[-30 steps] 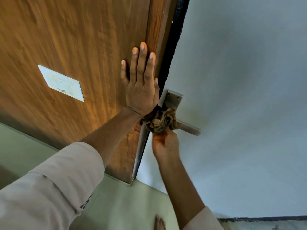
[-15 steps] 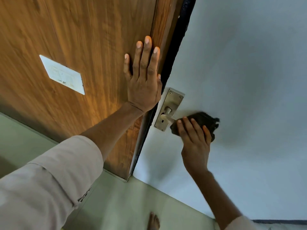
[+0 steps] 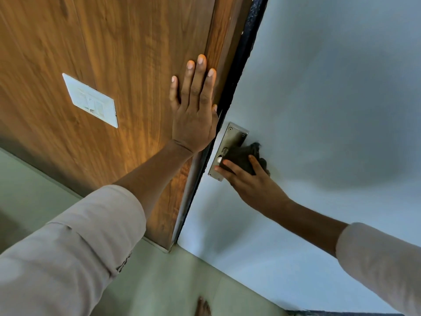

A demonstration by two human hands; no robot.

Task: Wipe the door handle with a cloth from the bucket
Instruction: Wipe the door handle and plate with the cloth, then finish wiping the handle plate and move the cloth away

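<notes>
Two hands: left hand spread flat on brown wooden panel; right hand pressing dark crumpled cloth over brushed-metal door handle, wiping underway; next, likely rubbing the plate.

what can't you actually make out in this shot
- Door handle lever, head view: covered by the dark cloth and right hand; only the metal plate shows.
- Bucket: not in view.
- White wall plate markings: too blurred to read.
- Bare foot: cut off by the bottom edge.
- Left hand palm: hidden, flat on the wood.
</notes>
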